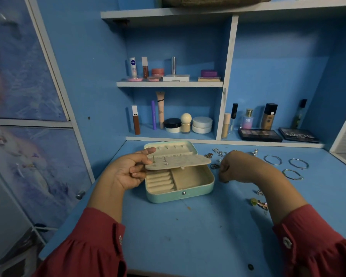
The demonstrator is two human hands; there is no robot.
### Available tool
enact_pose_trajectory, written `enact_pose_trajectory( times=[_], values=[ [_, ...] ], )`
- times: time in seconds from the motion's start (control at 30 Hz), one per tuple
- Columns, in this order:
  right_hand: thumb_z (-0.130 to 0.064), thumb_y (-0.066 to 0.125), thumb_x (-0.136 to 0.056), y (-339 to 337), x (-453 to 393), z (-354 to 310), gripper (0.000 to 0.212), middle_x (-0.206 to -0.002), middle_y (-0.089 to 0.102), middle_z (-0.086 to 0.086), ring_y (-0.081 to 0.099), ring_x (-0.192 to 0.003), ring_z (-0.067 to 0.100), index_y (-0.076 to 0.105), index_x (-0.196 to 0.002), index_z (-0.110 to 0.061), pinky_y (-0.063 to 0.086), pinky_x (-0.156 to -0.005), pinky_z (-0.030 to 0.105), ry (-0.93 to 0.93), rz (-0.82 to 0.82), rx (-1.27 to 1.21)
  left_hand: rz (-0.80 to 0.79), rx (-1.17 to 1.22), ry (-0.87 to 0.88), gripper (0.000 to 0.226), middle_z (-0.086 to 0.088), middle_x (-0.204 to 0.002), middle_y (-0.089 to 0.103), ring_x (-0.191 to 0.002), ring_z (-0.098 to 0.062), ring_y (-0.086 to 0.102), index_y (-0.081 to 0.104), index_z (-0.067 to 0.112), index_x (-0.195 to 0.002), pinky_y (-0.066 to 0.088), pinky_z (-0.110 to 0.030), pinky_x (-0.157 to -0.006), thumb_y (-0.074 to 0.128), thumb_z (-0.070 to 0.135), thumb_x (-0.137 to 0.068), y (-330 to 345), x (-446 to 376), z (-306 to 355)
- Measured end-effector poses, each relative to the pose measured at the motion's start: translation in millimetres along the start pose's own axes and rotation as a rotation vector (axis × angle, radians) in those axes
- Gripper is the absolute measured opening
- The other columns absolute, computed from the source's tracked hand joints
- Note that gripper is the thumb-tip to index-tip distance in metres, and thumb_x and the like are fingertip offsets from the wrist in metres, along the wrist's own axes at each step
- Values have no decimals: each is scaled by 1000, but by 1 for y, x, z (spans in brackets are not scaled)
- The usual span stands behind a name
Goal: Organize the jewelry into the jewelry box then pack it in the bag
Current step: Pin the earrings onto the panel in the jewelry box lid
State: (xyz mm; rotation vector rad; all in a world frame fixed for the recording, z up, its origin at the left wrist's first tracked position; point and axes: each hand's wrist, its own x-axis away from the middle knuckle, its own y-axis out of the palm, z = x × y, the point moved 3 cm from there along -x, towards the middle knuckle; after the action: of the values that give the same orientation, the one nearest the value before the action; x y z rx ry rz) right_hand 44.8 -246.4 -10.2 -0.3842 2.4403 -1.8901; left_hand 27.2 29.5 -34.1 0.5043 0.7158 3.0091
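Head view: nearest lie two small ornaments [259,203] on the desk [188,236], at the right by the sleeve, with one more glinting piece [259,192] just beyond. The jewelry box [180,176] sits open mid-desk, its ring rolls and one square compartment bare. The left hand [128,172] pinches the left end of the earring panel [178,161], fingers clamped on it, apparently holding it level so studs can be pushed in; I count about five studs [164,159] seated at its left end. The right hand [231,166] curls over loose pieces just right of the box, probably picking one; whether its fingers hold anything I cannot tell. Farther right lie three bangles [293,174], with a cluster of small pieces [218,152] along the far edge. No bag is identifiable.
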Motion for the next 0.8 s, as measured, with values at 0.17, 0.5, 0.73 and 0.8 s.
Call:
enact_pose_trajectory(
  times=[0.17,0.5,0.73,0.8],
  values=[
    [-23,57,-86,0,-1,1,25,-79,62,12,48,-60,18,67,-93,-2,41,-57,27,2,8,-11,-13,-1,5,43,-6,-74,58,-22,-5,21,62,9,-99,19,-13,-26,49,-9,-63,1,1,0],
    [-15,56,-90,-14,4,-19,12,-74,65,8,48,-56,12,64,-84,-9,41,-48,21,-82,369,-462,-16,-6,-17,37,-4,-68,55,-23,-4,21,62,9,-98,18,-13,-27,46,-13,-72,-1,0,0],
    [-4,67,-80,-24,-11,-65,18,-76,69,0,56,-58,14,63,-88,-19,49,-52,23,-113,281,-671,-23,-6,-13,35,0,-55,51,-23,-4,23,63,9,-100,19,-12,-28,41,-13,-84,0,3,0],
    [-5,75,-75,-21,-21,-78,26,-83,72,7,62,-64,21,62,-91,-21,54,-57,29,-94,229,-695,-20,-13,-7,35,2,-49,50,-23,-4,23,63,9,-100,19,-12,-28,40,-13,-84,1,4,1]
  ],
)
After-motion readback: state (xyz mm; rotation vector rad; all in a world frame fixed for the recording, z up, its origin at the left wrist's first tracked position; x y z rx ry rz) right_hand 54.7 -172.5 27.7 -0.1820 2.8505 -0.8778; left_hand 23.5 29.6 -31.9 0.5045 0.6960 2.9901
